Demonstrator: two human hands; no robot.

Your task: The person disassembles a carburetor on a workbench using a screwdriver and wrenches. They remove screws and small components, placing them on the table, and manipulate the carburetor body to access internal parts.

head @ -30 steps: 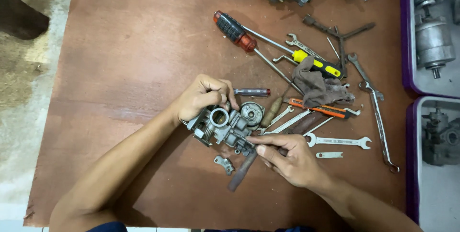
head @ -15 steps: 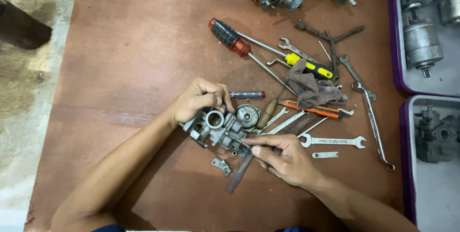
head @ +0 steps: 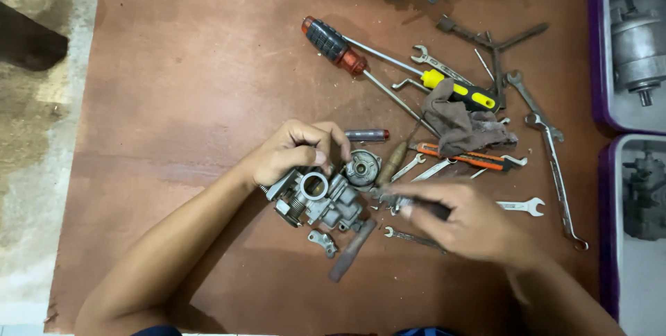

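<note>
At the middle of the brown desk [head: 173, 65], the left hand [head: 295, 150] curls over the top of a small grey carburetor body [head: 320, 200] and pins it down, while the right hand [head: 465, 221] pinches a slim dark tool whose tip meets the body's right side. The job looks only partly done: a round metal cover [head: 363, 167] and a small bracket [head: 322, 241] already lie loose beside the body, which is otherwise in one piece. Further out, screwdrivers [head: 340, 48], wrenches [head: 548, 138] and a grimy rag [head: 454, 124] are scattered to the right, with purple-rimmed trays [head: 595, 65] of engine parts at the edge.
</note>
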